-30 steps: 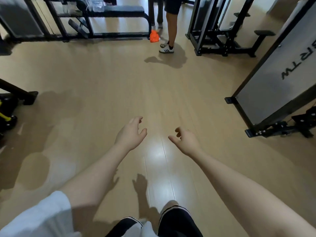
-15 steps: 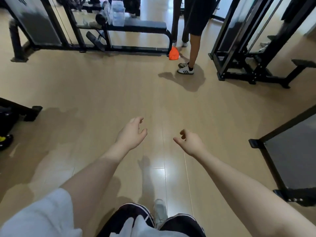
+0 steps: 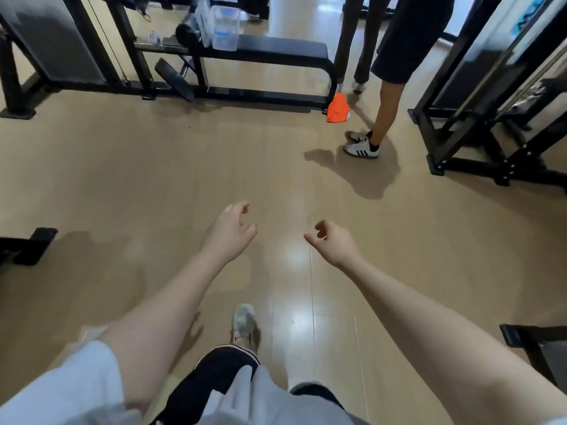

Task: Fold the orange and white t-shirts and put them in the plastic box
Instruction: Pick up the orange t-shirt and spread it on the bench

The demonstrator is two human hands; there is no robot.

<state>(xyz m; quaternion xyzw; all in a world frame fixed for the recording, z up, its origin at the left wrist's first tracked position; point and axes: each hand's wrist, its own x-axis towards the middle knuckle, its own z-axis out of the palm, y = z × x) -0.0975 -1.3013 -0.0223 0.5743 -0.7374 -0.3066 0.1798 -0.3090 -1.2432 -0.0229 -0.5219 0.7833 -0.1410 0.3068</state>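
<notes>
Left hand [image 3: 228, 233]: out in front over the floor [image 3: 153, 179], fingers loosely curled, holding nothing.
Right hand [image 3: 334, 242]: level with the left, just beside it at 3 o'clock, fingers loosely curled, thumb sticking out, nothing in it.
Orange t-shirt [image 3: 337, 108]: bunched on the floor at 1 o'clock from the hands, well apart from them, against the end leg of the counter [image 3: 276, 50].
Plastic box [image 3: 225, 27]: clear, on top of the counter at 12 o'clock, near its far-left end.
White t-shirt: can't tell where it is.
Other person: leg [image 3: 386, 118] and striped white shoe [image 3: 361, 148] just right of the orange t-shirt.
Gym frames: black rack [image 3: 478, 118] at 2 o'clock, another frame at 10 o'clock.
Own foot [image 3: 243, 320]: grey shoe on the floor at 6 o'clock, below the hands.
</notes>
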